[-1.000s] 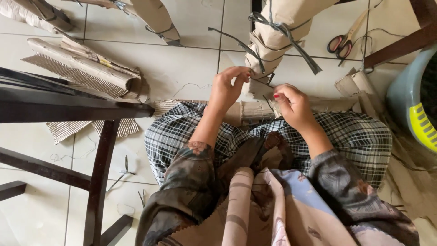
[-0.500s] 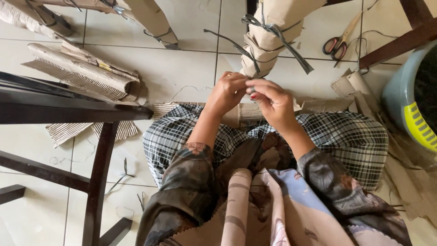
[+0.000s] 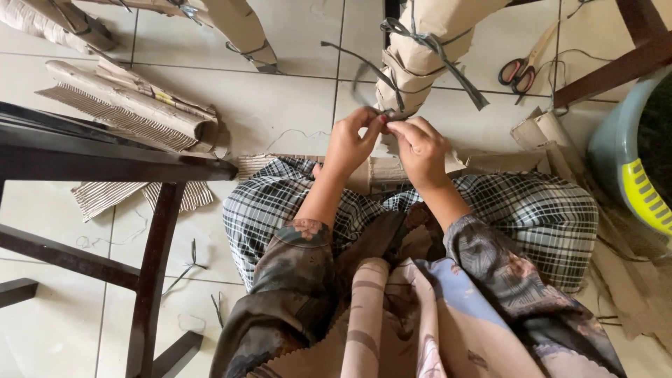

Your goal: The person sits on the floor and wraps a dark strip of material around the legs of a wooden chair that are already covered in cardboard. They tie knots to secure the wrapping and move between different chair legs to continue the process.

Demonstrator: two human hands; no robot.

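— Grey plastic strapping band [image 3: 427, 52] is what both hands work on in the head view: it wraps the tan cardboard-wrapped furniture leg [image 3: 420, 49], and its loose ends stick out to either side.

— Where are the hands?

— Together at the foot of that leg, just above the lap in the black-and-white checked cloth [image 3: 280, 203]. The left hand [image 3: 348, 143] has thumb and forefinger pinched narrowly on a thin end of the band; the right hand [image 3: 420, 150] is curled and pinching the same spot, fingertips touching the left's.

— Which step does that look like?

— By my judgement, tying or tightening the band's end low on the cardboard wrap. A next move would call for a firm pull with both pinches held, so that the wrap does not slip.

— Anything else nearby?

— Red-handled scissors [image 3: 518, 70] lie on the pale tiled floor [image 3: 280, 105], well apart to the right. A roll of corrugated cardboard [image 3: 133, 105] lies to the left beyond the dark wooden table [image 3: 105, 164], and a grey basket with a yellow-green panel [image 3: 633, 161] stands at the right edge.
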